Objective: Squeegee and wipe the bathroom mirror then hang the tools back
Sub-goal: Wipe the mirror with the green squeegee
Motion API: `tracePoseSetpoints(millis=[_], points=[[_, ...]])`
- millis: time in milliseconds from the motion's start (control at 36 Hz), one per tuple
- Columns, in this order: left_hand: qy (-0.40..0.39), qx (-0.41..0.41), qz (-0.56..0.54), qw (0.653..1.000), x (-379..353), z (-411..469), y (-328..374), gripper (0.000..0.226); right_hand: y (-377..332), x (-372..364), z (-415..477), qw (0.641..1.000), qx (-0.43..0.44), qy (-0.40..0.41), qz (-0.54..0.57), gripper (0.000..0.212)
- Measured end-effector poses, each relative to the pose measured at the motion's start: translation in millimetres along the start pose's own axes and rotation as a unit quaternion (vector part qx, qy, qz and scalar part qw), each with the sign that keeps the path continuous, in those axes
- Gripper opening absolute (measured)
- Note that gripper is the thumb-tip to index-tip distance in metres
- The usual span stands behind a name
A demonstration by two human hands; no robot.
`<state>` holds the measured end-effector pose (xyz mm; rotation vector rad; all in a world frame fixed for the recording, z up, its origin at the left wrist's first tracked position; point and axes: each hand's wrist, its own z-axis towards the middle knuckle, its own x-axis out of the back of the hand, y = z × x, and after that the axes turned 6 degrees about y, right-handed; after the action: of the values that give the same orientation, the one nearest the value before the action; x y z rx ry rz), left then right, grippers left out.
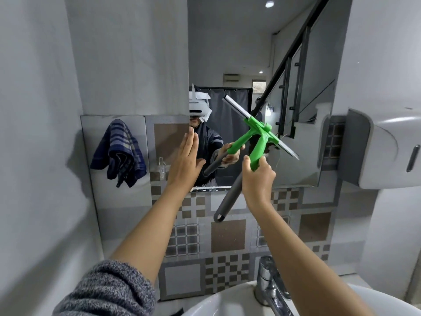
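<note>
The mirror (pixel 227 53) hangs on the wall above a sink. My right hand (pixel 258 176) grips a green squeegee (pixel 258 148) by its handle, whose grey lower end (pixel 227 197) sticks out down-left below the fist. The blade lies slanted against the glass, running from upper left to lower right. My left hand (pixel 185 160) is flat with fingers straight, resting at the mirror's lower left edge and holding nothing. A blue striped cloth (pixel 119 152) hangs on the tiled wall to the left of the mirror.
A small clear hook (pixel 161 166) sits on the tile between the cloth and the mirror. A white dispenser (pixel 387 149) juts from the right wall. Below are a chrome tap (pixel 271 283) and the white sink rim (pixel 218 302).
</note>
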<state>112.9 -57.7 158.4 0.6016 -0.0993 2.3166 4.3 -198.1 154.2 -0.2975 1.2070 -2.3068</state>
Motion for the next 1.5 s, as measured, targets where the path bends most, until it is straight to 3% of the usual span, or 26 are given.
tracePoseSetpoints(millis=[278, 444, 1000, 1389, 1500], points=[[0.004, -0.056, 0.024, 0.998, 5.1, 16.7, -18.9, 0.064, 13.7, -0.9, -4.9, 0.995, 0.066, -0.028, -0.063, 0.024], [0.038, -0.065, 0.044, 0.996, 14.8, 45.3, -26.0, 0.058, 26.7, -0.6, 0.1, 0.993, 0.083, -0.026, -0.082, 0.041], [0.056, -0.124, 0.067, 0.988, 48.0, 107.7, -33.3, 0.058, 47.3, -21.7, -23.8, 0.987, 0.093, -0.040, -0.128, 0.057], [0.099, -0.082, 0.045, 0.991, 35.4, 102.9, -23.2, 0.056, 73.5, -3.7, -32.8, 0.947, 0.214, -0.089, -0.223, 0.056], [0.107, -0.037, 0.025, 0.993, 29.6, 95.7, -17.7, 0.055, 83.9, 12.8, -19.9, 0.928, 0.255, -0.109, -0.250, 0.053]])
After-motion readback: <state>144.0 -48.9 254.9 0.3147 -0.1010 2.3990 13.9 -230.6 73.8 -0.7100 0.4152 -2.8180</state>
